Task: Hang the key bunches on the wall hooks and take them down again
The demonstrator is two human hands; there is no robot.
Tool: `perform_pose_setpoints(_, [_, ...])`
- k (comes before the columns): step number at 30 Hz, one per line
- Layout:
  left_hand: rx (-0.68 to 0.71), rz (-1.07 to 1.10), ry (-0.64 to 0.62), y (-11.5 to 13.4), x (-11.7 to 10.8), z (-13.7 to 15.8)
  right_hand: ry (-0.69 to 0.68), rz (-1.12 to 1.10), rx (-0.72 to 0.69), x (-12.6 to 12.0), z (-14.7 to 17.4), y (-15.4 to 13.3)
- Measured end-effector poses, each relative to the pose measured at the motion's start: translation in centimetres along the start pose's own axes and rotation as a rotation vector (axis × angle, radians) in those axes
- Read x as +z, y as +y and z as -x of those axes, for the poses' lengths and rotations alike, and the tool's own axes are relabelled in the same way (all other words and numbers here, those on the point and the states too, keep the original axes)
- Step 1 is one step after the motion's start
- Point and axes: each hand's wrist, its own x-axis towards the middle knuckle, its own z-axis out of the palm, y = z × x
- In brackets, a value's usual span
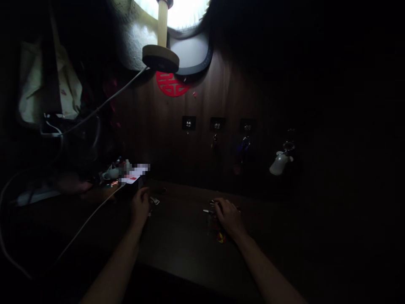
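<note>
My left hand [141, 207] rests on the dark wooden tabletop [177, 245], its fingers curled in. A small pale metal piece [155, 201] lies right beside its fingertips; whatever those fingers hold is hidden. Farther right, my right hand [229, 216] bends its fingers down over small shiny pieces [207, 211] that look like keys. Dim light blurs their shape. Just below that hand lies a small yellow and red trinket [220, 237]; I cannot tell whether it is joined to the metal pieces.
A lit phone [135, 174] leans behind my left hand, among clutter. A white cable [91, 217] crosses the left side. Overhead hangs a lamp with a round wooden base [160, 58]. Hooks on the back panel hold keyrings and a white mini fan [280, 163]. A cloth bag [68, 90] hangs left.
</note>
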Motion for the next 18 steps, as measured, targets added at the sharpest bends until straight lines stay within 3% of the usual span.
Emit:
perform_pose_setpoints(6, [-0.014, -0.264, 0.007, -0.5, -1.3, -0.2, 0.005, -0.015, 0.011, 0.0, 0.1, 0.1])
perform_pose_setpoints(12, [-0.009, -0.574, -0.285, 0.2, -1.3, 0.0, 0.066, -0.062, 0.036, -0.1, 0.0, 0.7])
perform_pose_setpoints(18, [0.165, -0.603, -0.335, 0.8, 0.1, 0.1, 0.095, -0.050, 0.033, 0.2, 0.0, 0.8])
